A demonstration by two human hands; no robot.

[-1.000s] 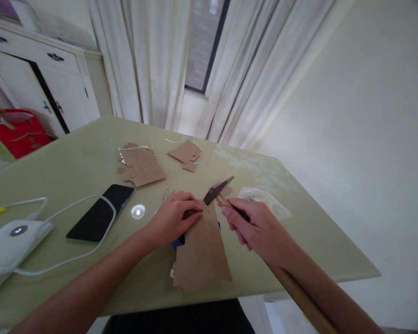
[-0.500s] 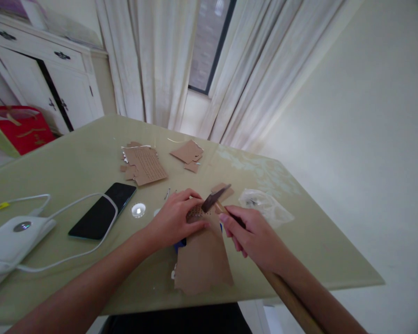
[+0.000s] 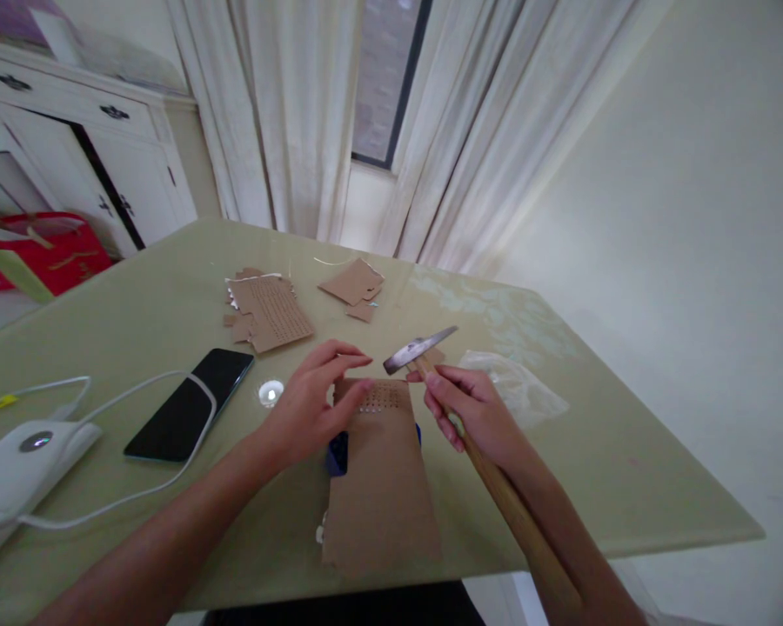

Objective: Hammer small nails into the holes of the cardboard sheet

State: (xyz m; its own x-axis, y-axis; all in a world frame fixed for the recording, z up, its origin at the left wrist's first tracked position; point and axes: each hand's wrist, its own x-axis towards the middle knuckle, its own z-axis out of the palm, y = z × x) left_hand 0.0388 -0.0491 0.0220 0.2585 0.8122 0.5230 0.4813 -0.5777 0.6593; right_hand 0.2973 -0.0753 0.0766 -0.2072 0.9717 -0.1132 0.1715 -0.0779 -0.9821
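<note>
My right hand (image 3: 466,402) is closed round the wooden handle of a hammer (image 3: 509,504), close below its metal head. The head is raised over the far end of a brown cardboard piece (image 3: 384,487), apart from it. Rows of small holes run across that end. My left hand (image 3: 317,396) lies at the cardboard's left edge, thumb and fingers apart, with nothing visible between them. The thumb tip is over the cardboard; whether it touches cannot be told. Under the cardboard, a dark blue object (image 3: 337,454) shows at the sides.
Beyond my hands lie a punched cardboard piece (image 3: 274,309) and cardboard scraps (image 3: 352,283). To the left are a phone (image 3: 186,409), a white cable, a white device (image 3: 32,461) and a small round shiny object (image 3: 271,393). A clear plastic bag (image 3: 515,387) lies right.
The hammer head has lifted and turned away from the cardboard. My left hand has moved left and its fingers have come off the punched end, uncovering the holes.
</note>
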